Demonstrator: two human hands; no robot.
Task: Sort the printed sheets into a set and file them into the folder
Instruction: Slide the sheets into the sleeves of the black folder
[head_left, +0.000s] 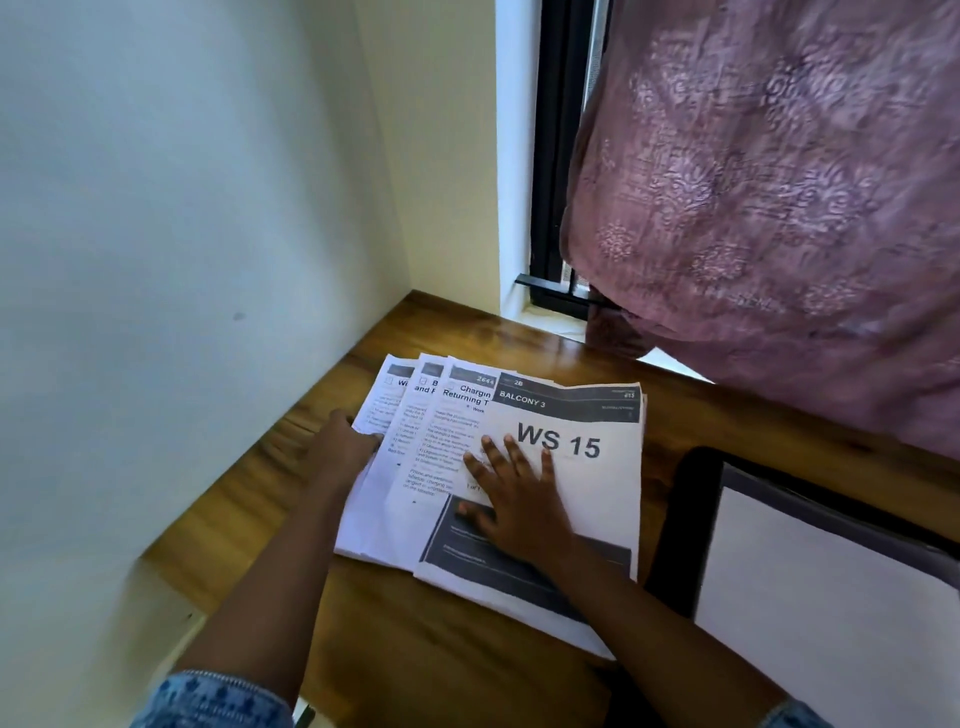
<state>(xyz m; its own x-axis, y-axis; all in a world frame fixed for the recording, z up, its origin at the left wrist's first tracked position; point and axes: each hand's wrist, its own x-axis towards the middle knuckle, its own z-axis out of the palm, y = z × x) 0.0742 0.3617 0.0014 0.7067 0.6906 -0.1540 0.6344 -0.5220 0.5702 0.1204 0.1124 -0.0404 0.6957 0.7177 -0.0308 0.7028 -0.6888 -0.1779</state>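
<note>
Several printed sheets lie fanned out on the wooden desk, overlapping from left to right. The top sheet reads "BALCONY 3" and "WS 15". My right hand lies flat on that top sheet, fingers spread and straight. My left hand is at the left edge of the fan, its fingers tucked under or against the leftmost sheets; the fingertips are hidden by paper. An open black folder with a white sheet inside lies at the right of the papers.
A pale wall bounds the desk on the left and meets it in a corner behind the papers. A mauve patterned curtain hangs over the window at the back right and reaches down to the desk's far edge.
</note>
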